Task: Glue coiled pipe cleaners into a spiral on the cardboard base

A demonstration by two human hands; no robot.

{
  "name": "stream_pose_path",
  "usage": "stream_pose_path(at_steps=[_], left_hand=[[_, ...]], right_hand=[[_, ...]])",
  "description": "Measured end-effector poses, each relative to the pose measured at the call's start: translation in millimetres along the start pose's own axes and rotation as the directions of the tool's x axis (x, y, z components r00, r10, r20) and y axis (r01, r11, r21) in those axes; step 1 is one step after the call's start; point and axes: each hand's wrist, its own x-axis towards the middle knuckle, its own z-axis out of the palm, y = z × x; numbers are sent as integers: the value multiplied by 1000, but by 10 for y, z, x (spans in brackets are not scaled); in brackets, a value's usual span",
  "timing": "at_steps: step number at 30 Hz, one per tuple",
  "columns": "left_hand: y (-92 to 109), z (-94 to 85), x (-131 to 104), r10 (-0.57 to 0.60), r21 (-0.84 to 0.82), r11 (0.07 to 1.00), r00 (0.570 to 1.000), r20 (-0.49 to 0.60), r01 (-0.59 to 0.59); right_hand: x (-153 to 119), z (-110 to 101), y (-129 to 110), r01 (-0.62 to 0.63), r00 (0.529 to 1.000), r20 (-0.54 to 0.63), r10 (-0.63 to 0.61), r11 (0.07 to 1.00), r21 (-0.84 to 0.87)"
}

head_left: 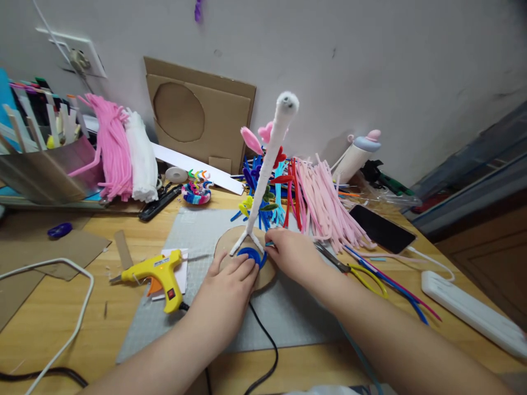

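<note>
A round cardboard disc (pixel 269 277) carries an upright stem wrapped in white pipe cleaner (pixel 262 189), splayed at its foot. On the disc lies a flat coil of blue pipe cleaner (pixel 252 253). My left hand (pixel 233 285) rests over the disc, its fingers laid on the coil and its thumb apart. At the coil's right side my right hand (pixel 290 252) is closed in a pinch on a blue pipe cleaner strand (pixel 264 259); the fingertips partly hide it. Pink, red, green and yellow pipe cleaner pieces show around the stem, some attached to it.
A yellow hot glue gun (pixel 158 274) lies left of the disc on a grey cutting mat (pixel 144 329). Yellow-handled scissors (pixel 349 266), a phone (pixel 382 227) and a white power strip (pixel 469 310) are to the right. Bundles of pink pipe cleaners (pixel 325 203) lie behind.
</note>
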Motion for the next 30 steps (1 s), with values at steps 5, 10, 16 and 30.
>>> stream_pose_path(at_steps=[5,10,16,30], left_hand=[[-5,68,-53,9,21,1000,1000,-15,-9],[15,84,-64,18,51,999,1000,-7,-18],[30,85,-69,-10,13,1000,1000,-3,10],[8,157,-49,-35,-29,999,997,-71,33]], right_hand=[[63,23,-43,31,1000,3,-31,1000,4],[140,32,-62,40,999,28,-40,999,15],[328,-21,-110,24,993,116,-26,1000,20],[512,-15,-170,-78,965,255,56,994,77]])
